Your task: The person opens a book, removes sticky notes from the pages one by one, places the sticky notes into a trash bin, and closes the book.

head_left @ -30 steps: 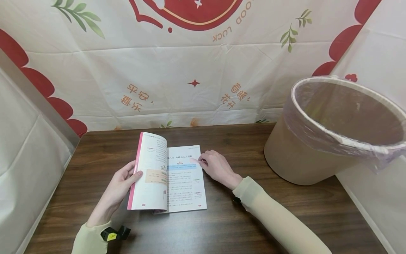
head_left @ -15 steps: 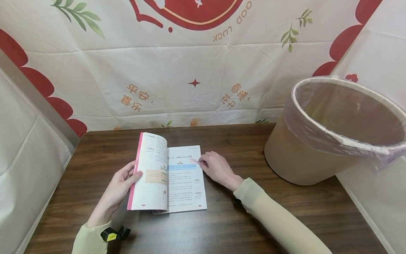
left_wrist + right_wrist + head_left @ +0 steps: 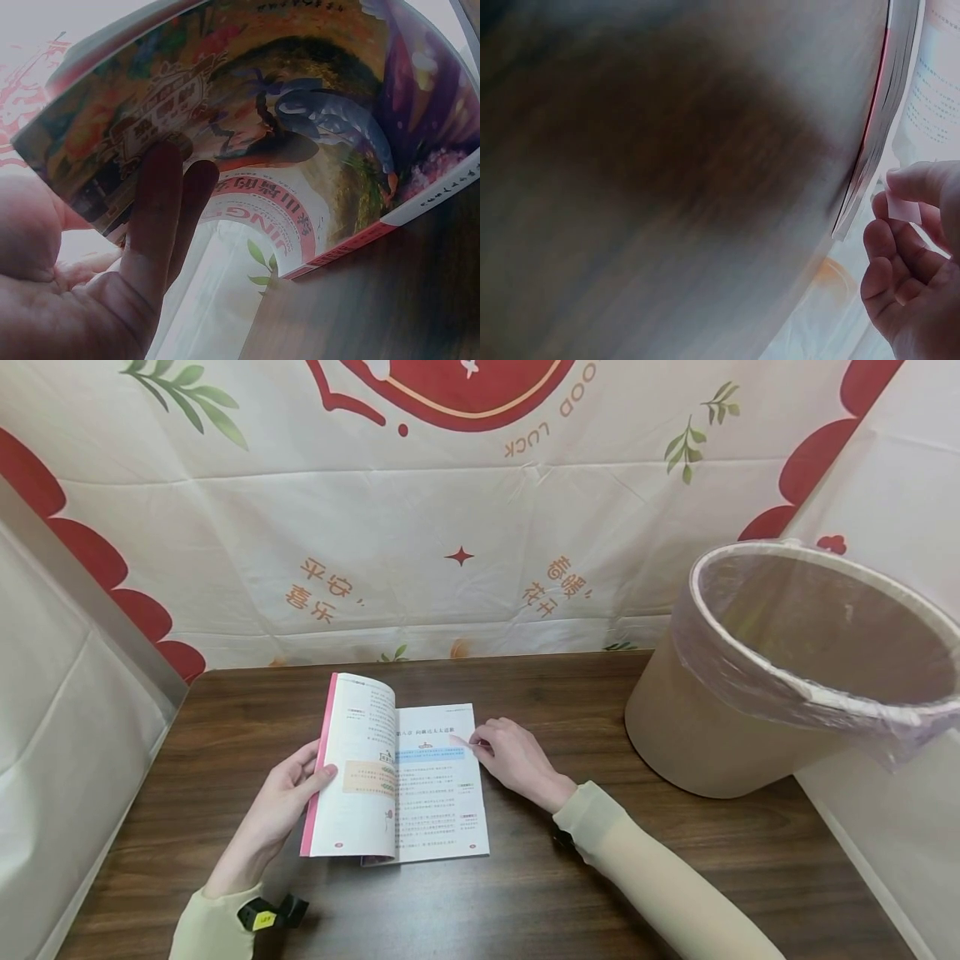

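An open paperback book (image 3: 433, 810) with printed pages lies on the table. My left hand (image 3: 276, 797) grips its raised left half, thumb on the page. In the left wrist view the fingers of the left hand (image 3: 112, 277) lie against the illustrated cover (image 3: 330, 112), which bends in a curve. At the right page's outer edge, my right hand (image 3: 517, 760) pinches a small pale pink paper slip (image 3: 459, 741) over the page. Thumb and finger of the right hand (image 3: 919, 259) hold the slip (image 3: 904, 208) in the right wrist view; the other fingers are curled.
A large beige bin (image 3: 705, 718) with a clear plastic liner stands to the right. The dark wooden table (image 3: 555, 693) ends at a printed white cloth (image 3: 420, 593) behind. White sheeting (image 3: 67, 693) hangs on the left. A black strap device (image 3: 273, 913) is on the left wrist.
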Available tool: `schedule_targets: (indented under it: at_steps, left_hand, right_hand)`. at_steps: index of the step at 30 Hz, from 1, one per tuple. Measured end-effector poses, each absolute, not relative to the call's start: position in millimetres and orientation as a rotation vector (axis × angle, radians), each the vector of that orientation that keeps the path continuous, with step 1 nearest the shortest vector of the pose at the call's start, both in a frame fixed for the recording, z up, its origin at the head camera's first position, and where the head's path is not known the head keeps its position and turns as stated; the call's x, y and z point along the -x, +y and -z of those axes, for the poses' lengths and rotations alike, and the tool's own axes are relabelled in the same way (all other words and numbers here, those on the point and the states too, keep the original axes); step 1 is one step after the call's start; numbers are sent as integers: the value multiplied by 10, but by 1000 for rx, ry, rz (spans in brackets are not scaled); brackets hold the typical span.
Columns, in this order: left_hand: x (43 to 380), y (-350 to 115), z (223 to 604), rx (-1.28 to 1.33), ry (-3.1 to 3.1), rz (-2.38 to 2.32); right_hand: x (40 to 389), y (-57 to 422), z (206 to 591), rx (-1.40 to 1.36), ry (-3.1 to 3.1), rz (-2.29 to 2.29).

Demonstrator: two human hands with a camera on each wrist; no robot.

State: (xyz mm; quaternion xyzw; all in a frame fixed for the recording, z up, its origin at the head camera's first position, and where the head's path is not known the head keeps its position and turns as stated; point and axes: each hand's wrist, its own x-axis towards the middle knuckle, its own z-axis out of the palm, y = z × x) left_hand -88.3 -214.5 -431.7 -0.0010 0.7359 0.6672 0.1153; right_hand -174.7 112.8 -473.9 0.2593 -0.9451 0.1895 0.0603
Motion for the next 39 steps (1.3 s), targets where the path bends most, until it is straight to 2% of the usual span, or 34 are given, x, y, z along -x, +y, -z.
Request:
schedule_targets:
  at_steps: [39]
  left_hand:
    - [867, -2117, 4288, 14, 2173, -1952]
  right_hand:
    - [1660, 1236, 4599, -766, -2819, -602]
